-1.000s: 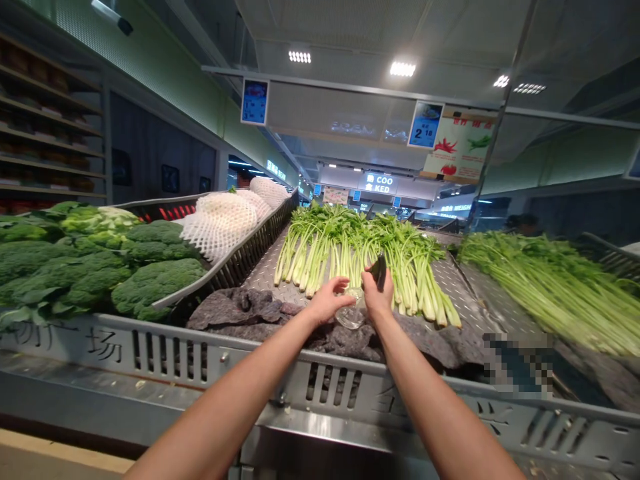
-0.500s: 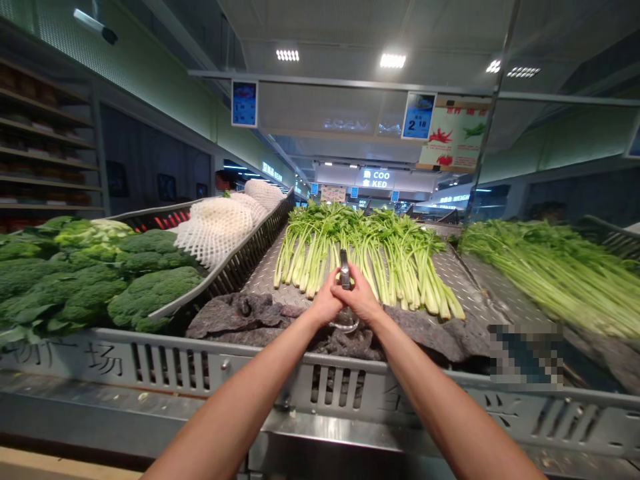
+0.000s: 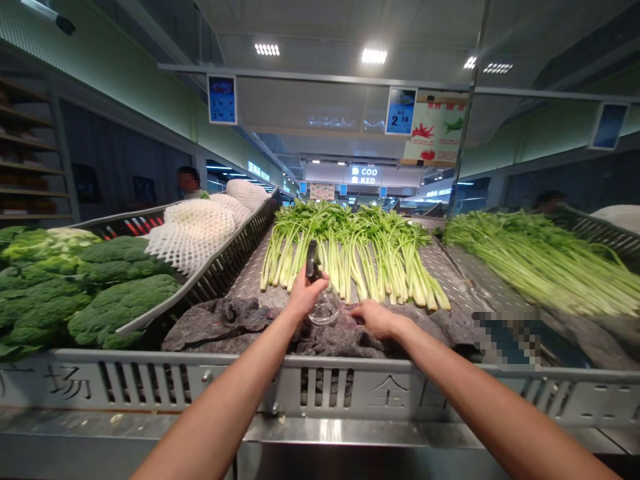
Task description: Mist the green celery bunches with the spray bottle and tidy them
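In my left hand is a clear spray bottle with a black spray head, held upright by its neck. Its base is over the crumpled dark grey cloth along the front of the display. My right hand is down at that cloth, to the right of the bottle, its fingers closed on a fold; the fingertips are partly hidden. Behind both hands, a row of celery lies with its pale stalk ends toward me and its leaves at the back.
Broccoli fills the left side, beside cauliflower in white foam nets. A black crate wall divides these from the celery. A grey slotted rail runs along the front. A mirror on the right reflects the celery. Another person stands far left.
My hands have separated. The right hand has let go of the spray bottle and moved down right to the cloth. The left hand keeps the bottle, and the view has shifted slightly right.
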Demonstrator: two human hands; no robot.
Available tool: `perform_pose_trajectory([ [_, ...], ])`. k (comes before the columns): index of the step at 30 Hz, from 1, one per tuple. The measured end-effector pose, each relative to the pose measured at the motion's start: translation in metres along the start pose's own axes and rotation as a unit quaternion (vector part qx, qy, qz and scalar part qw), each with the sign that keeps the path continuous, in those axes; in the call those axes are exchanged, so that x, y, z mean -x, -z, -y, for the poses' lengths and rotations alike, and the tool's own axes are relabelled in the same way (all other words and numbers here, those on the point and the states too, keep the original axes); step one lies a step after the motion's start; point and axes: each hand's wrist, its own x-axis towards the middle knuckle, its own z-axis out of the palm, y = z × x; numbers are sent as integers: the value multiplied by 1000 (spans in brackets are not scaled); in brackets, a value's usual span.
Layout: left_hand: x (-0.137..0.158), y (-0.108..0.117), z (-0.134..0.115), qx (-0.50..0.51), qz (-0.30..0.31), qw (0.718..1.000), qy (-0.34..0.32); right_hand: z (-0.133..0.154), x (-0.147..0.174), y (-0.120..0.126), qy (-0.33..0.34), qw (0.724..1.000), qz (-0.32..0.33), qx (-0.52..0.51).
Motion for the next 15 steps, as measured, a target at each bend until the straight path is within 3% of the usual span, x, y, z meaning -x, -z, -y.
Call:
perform_pose_trajectory([
  [1, 0, 2, 0, -1, -10, 1000, -13, -2, 3, -2, 9, 997, 62, 35],
  [3, -1, 5, 1, -12, -23, 999, -30, -1, 5, -4, 15, 989, 118, 84],
  [8, -2, 9, 5, -57, -48, 997, -3, 8, 1, 1, -19, 994, 34, 100],
  [11, 0, 9, 3, -56, -36, 998, 19, 7, 1, 5, -30, 999, 25, 7],
  [15, 4, 8, -4, -35, -10, 999, 35, 4, 0, 10, -58, 978, 91, -178],
])
